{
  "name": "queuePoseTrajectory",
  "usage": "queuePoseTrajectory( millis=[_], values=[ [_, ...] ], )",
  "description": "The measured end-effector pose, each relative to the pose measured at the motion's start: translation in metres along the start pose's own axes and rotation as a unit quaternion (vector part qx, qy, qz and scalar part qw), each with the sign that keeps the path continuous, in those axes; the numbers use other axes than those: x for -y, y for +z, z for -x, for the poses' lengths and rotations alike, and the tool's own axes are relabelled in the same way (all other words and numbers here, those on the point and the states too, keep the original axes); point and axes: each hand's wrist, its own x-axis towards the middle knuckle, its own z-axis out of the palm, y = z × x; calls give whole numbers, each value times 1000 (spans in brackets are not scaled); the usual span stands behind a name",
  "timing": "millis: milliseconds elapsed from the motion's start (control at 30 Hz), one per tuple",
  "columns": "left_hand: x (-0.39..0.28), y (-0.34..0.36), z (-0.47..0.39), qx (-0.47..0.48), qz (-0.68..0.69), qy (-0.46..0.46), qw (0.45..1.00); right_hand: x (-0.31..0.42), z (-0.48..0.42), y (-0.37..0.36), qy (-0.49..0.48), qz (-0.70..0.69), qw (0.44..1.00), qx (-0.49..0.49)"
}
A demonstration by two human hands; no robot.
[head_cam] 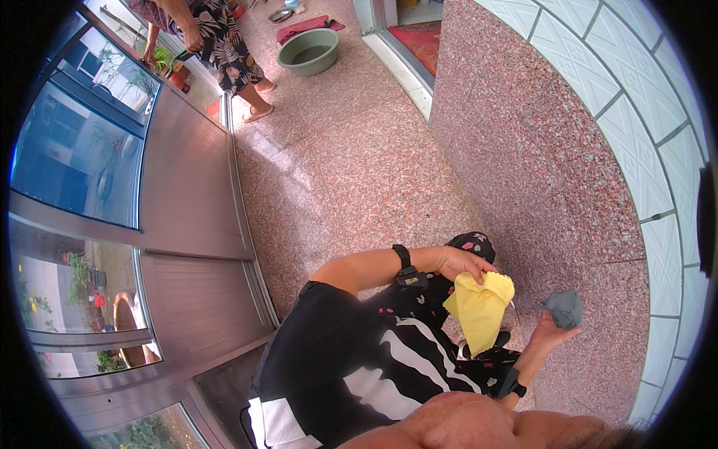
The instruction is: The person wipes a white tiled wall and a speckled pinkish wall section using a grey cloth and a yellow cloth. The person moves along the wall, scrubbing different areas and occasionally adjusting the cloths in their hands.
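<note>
My left hand (468,265) pinches a yellow cloth (478,311) with scalloped edges by its upper part, and the rest hangs down in front of my knees. Lower and to the right, my right hand (549,335) holds a small grey crumpled piece (565,308), which looks like folded cloth, close to the speckled pink granite wall (552,196). The two pieces are apart. Each wrist wears a black band, and the left one carries a small dark device (414,279). Part of my dark flower-patterned trousers (412,303) shows behind the cloth.
A green basin (308,64) holding liquid stands on the granite floor (359,146), beside a red cloth (305,27). Another person (224,45) stands by the glazed sliding door (190,185), holding a dark object. A doorway sill (406,84) and pale tiles (628,146) border the granite wall.
</note>
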Motion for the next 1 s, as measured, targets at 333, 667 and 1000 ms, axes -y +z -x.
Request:
queuePoseTrajectory(
  millis=[333, 667, 1000],
  values=[
    [-12, 11, -18, -29, -151, -28, 988, 73, 9, -59, -151, -113, 982, -7],
    [-5, -4, -55, -264, -693, 282, 608, 228, -22, 13, -581, 466, 634, -208],
    [-1, 20, -48, -270, -837, 239, 412, 124, -78, -26, -526, 626, 548, -179]
  ],
)
